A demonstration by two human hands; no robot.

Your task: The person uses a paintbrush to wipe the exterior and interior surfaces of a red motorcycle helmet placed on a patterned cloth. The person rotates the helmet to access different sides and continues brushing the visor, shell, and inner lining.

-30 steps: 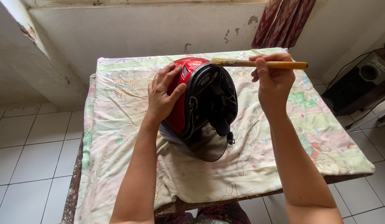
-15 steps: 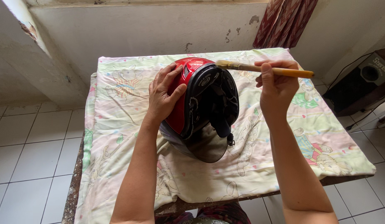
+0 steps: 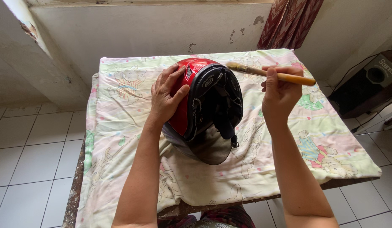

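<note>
- On the cloth-covered counter (image 3: 132, 84): glossy red-and-black helmet (image 3: 204, 105), opening up, left hand (image 3: 166, 99) flat on its shell.
- Right of helmet: right hand (image 3: 280, 90) grips wooden-handled paintbrush (image 3: 270, 74), bristles toward helmet.

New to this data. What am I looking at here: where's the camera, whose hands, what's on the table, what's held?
There is no machine here: a person works with two bare hands. The single picture comes from a camera worn on that person's head, looking down, so both forearms reach in from the bottom edge.

The left hand lies flat on the side of a red helmet, fingers spread over the shell. The helmet rests with its dark padded opening turned toward the camera, and its tinted visor points toward the person.

The right hand grips a paintbrush by its yellow wooden handle. The bristle end points left and sits close to the helmet's far rim; whether it touches is hard to tell.

Everything rests on a table covered with a pale printed cloth. A dark speaker stands on the floor at the right, and a red patterned curtain hangs behind.
</note>
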